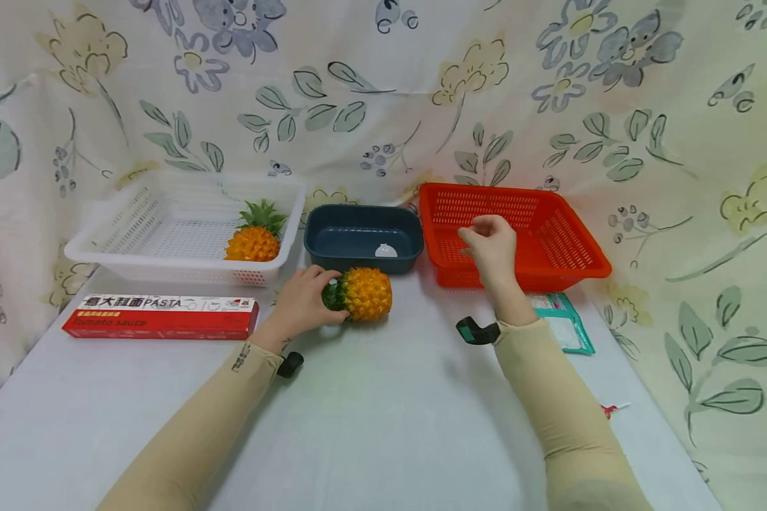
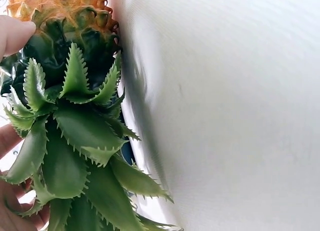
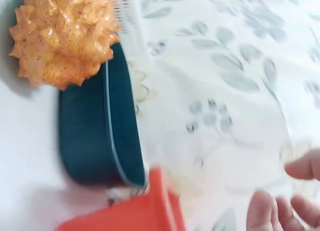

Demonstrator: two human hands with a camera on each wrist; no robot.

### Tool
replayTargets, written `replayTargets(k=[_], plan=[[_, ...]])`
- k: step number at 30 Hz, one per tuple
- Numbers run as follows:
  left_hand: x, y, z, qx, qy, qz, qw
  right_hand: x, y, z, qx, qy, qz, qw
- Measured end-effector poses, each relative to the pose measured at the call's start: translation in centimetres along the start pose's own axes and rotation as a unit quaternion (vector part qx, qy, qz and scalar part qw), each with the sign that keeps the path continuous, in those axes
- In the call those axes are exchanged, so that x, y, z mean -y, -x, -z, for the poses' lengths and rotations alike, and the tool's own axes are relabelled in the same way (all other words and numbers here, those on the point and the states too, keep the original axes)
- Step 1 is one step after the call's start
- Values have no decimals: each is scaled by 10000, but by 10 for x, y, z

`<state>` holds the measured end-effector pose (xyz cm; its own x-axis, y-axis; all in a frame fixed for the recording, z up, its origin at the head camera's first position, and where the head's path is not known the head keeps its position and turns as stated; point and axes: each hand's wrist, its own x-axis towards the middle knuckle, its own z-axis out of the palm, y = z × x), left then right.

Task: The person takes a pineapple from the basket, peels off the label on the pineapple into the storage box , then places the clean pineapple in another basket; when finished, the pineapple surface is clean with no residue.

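Observation:
My left hand [image 1: 302,298] grips a toy pineapple [image 1: 368,294] at its green leafy end, thumb and fingers on either side. The pineapple's orange, knobbly body points right, in front of the dark blue basin [image 1: 364,262]. In the left wrist view the serrated green leaves [image 2: 65,161] fill the left side, with the thumb [image 2: 15,35] against the body. My right hand [image 1: 493,248] is raised over the red basket [image 1: 518,277], holding nothing, its fingers loosely bent. The right wrist view shows its fingertips [image 3: 261,208] apart from the thumb.
A white basket [image 1: 166,266] at the back left contains another pineapple [image 1: 253,241]. In front of it lies a red pasta box [image 1: 160,319]. A teal packet [image 1: 565,323] is by my right forearm, with a small red item [image 1: 609,411] nearer the table's right edge. Patterned cloth hangs behind.

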<state>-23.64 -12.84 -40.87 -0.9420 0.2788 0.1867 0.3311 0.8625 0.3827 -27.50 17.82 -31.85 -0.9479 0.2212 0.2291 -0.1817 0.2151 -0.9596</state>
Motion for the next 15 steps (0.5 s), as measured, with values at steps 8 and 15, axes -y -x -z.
replayTargets(k=[8, 15], plan=[[0, 0, 1, 16, -35, -20, 10000, -21, 6, 50, -1832, -2293, -1188, 9486], [-1, 1, 1, -46, -78, -51, 9999, -37, 5, 68, -2841, -3602, -2246, 8597]])
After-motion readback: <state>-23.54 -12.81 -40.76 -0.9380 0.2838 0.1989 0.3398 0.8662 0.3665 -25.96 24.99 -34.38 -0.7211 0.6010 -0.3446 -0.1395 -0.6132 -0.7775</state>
